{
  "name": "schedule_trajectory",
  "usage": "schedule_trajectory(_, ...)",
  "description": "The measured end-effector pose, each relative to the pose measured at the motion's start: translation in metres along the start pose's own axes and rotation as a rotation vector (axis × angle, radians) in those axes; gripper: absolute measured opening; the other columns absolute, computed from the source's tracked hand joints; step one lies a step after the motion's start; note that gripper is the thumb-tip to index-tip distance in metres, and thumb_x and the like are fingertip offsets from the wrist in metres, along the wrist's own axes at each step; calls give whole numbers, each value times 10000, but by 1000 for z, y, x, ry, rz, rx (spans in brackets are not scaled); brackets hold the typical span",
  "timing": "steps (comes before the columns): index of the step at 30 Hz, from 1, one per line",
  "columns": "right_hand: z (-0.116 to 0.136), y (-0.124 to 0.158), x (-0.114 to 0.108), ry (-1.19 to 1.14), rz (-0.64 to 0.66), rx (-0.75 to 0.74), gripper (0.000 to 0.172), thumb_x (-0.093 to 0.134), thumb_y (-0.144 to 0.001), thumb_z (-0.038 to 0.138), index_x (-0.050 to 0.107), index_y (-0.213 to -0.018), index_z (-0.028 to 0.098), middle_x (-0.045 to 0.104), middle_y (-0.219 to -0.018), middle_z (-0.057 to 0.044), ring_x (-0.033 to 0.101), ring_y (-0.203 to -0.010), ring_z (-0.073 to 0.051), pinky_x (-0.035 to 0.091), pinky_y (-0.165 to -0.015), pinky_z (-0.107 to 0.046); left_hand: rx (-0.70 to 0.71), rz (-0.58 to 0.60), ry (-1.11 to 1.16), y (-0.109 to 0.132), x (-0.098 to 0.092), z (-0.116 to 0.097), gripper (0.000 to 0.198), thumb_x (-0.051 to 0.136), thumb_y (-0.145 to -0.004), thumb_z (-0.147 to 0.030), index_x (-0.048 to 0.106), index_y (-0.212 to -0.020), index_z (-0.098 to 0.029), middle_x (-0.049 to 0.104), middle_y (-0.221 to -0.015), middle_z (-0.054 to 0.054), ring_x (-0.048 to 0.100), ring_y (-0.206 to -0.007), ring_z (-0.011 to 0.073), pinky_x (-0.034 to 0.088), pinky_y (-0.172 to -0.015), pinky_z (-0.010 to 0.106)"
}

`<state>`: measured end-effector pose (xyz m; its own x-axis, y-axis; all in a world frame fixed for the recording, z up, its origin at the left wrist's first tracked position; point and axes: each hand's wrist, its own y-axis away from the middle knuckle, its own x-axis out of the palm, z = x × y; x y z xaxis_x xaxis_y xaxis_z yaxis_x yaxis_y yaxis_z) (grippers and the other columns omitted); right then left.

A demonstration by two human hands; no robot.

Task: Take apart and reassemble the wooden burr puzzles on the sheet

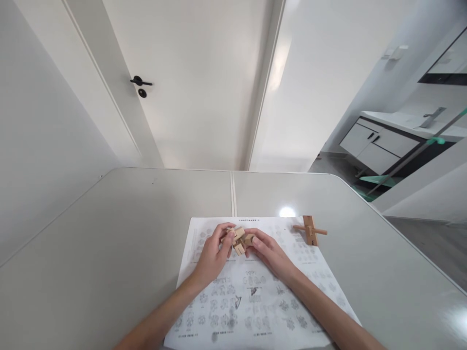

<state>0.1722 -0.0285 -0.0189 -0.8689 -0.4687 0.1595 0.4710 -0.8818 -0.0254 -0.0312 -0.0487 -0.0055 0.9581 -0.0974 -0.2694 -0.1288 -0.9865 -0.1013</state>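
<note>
Between my hands is a wooden block puzzle (239,245), made of several pale interlocked pieces. My left hand (215,250) closes round its left side, the thumb pressed on a front piece. On the right side, my right hand (268,250) pinches a protruding piece with thumb and fingers. Parts of the puzzle are hidden behind my fingers. Beneath both hands lies a large white printed sheet (255,311), covered with rows of small drawings of puzzle shapes. At its upper right corner rests a darker wooden cross-shaped piece (310,231), with a thin rod crossing a flat bar.
The grey table (109,253) has a seam (233,192) down its middle. A white door (200,87) with a black handle (140,81) stands beyond the far edge. Off to the right are a washbasin cabinet (379,141) and a pole with green parts (408,158).
</note>
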Motion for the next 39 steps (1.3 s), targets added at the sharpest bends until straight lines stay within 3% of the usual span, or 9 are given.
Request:
schedule_trajectory(3,2,1,6,55,-29,4,529,644,-940,670,642,-1271,258,739,-1098,-91,698,-1031,-271,526,-1035,-489,12,4,-18,1,0,-1,396,391,-1090,-526,558,-1284,-223,527,-691,-39,507,-615,159,409,-621,280)
schedule_trajectory(8,3,1,12,12,-49,6,522,676,-930,652,647,-1283,269,743,-1195,-99,686,-1159,-293,524,-1056,-488,51,28,-98,6,0,-3,381,371,-1101,-452,551,-1370,-250,700,-959,48,649,-855,213,503,-806,336)
schedule_trajectory(10,1,2,11,-1,-63,22,501,672,-944,633,654,-1285,266,742,-1193,-95,689,-1152,-284,521,-1065,-486,43,58,-120,8,1,-4,406,462,-1070,-433,508,-1437,-266,717,-1048,61,670,-910,225,528,-833,347)
schedule_trajectory(14,0,2,9,-21,-79,45,506,677,-941,638,664,-1276,258,747,-1168,-93,707,-1109,-275,519,-1076,-495,60,81,-136,10,3,-5,711,748,-894,-398,416,-1515,-299,698,-1235,81,692,-1054,255,577,-899,376)
schedule_trajectory(19,8,3,12,1,-69,20,511,678,-931,654,665,-1254,258,752,-1182,-97,714,-1114,-284,567,-1013,-460,83,51,-206,9,5,-2,631,731,-914,-394,460,-1477,-300,706,-1261,94,715,-1076,275,592,-922,419)
schedule_trajectory(27,14,3,13,26,-58,-7,503,709,-910,640,665,-1234,258,762,-1120,-88,721,-1083,-288,601,-930,-441,289,-24,-410,6,3,3,595,768,-875,-323,520,-1416,-329,720,-1241,47,718,-1041,249,576,-924,378)
schedule_trajectory(35,6,4,9,56,-81,35,562,701,-896,679,661,-1258,251,761,-1072,-84,717,-1049,-283,566,-973,-451,377,-56,-461,5,1,-1,550,775,-881,-389,582,-1389,-307,734,-1129,61,711,-965,251,563,-860,356)
schedule_trajectory(39,-3,4,12,-58,-66,56,542,709,-909,648,653,-1283,259,749,-1124,-89,714,-1071,-278,553,-1001,-450,423,-76,-479,6,1,-1,552,795,-857,-361,593,-1364,-284,734,-1084,62,697,-943,247,558,-858,354)
